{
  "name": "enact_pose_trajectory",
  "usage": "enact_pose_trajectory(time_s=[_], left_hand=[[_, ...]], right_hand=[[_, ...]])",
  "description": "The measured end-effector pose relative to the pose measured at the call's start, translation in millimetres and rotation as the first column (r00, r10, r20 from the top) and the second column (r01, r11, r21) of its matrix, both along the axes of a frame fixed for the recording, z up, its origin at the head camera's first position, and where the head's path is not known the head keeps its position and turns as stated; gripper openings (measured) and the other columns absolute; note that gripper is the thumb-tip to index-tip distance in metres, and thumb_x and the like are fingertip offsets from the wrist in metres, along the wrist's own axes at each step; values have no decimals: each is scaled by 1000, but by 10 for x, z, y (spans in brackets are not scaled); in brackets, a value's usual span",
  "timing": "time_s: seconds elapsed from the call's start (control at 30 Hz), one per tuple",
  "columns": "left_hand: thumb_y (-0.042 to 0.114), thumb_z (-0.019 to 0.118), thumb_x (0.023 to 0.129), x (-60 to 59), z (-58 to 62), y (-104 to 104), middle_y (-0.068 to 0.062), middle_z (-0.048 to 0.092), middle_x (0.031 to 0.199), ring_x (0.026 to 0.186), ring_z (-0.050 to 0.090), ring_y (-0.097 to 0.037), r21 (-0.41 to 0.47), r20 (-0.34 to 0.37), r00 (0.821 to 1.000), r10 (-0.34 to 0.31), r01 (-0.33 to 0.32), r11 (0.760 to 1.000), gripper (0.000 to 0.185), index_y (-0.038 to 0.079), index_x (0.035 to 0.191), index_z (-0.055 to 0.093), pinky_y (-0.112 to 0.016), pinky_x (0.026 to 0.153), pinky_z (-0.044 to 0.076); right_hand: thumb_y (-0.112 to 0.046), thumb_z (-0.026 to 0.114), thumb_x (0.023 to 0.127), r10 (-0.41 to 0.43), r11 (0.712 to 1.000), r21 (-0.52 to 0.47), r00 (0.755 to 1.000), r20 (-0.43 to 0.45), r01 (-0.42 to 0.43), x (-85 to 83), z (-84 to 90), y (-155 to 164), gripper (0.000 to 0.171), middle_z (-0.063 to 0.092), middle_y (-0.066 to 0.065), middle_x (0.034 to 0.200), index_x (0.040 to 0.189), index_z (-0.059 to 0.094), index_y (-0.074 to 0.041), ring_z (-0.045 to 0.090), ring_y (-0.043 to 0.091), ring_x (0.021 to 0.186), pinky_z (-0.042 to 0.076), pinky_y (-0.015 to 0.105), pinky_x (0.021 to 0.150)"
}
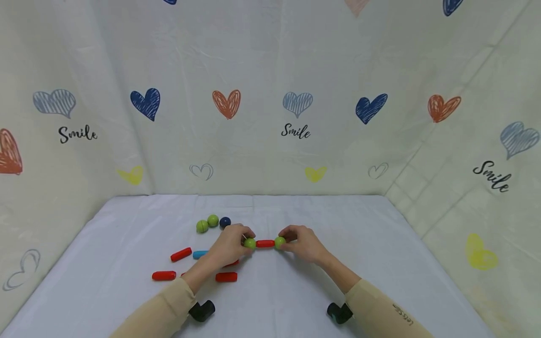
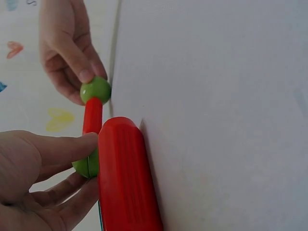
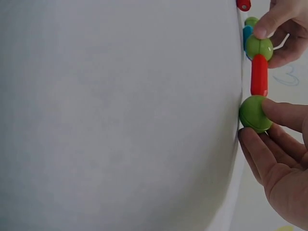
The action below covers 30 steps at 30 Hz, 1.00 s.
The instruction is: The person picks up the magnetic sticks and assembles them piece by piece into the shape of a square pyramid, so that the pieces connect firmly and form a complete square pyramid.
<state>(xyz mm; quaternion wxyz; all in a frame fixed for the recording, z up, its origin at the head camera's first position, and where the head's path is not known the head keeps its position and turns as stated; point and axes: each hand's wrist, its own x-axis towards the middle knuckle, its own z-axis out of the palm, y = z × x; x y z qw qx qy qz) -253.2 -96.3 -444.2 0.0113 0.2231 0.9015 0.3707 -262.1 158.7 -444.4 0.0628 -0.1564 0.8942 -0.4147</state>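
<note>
Between the two hands lies a red rod with a green ball at each end, the three in one line. My left hand pinches the left green ball between thumb and fingers. The right green ball is pinched the same way by my right hand. In the right wrist view the red rod meets both balls end to end. A loose red rod looms large beside the left hand in the left wrist view.
Behind the left hand sit two green balls and a dark blue ball. Several red rods and a blue rod lie around the left forearm, partly hidden. Black wrist devices show under both forearms. A printed cloth hangs behind the table.
</note>
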Motion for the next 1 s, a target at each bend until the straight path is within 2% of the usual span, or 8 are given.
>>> enact_pose_trajectory(time_s=[0.67, 1.0], left_hand=[[4, 84, 84, -31, 1, 38, -4, 67, 103, 93, 61, -20, -57, -8, 1000, 7, -7, 998, 33, 1, 116, 73, -34, 83, 57], [6, 85, 84, -5, 74, 0, -9, 65, 107, 98, 64, -28, -48, -24, 999, 32, -33, 998, 31, 4, 113, 74, -37, 82, 58]], right_hand=[[-7, 80, 89, -12, 1000, 22, 1000, -23, 13, 1, 21, -11, 23, 71, 0, 98, 110, 72, -5, 66, 19, 96, 56, 40, 88], [-7, 81, 88, -12, 999, 36, 1000, -29, 13, -2, 30, 20, 23, 71, 0, 98, 109, 72, -5, 66, 19, 95, 55, 41, 88]])
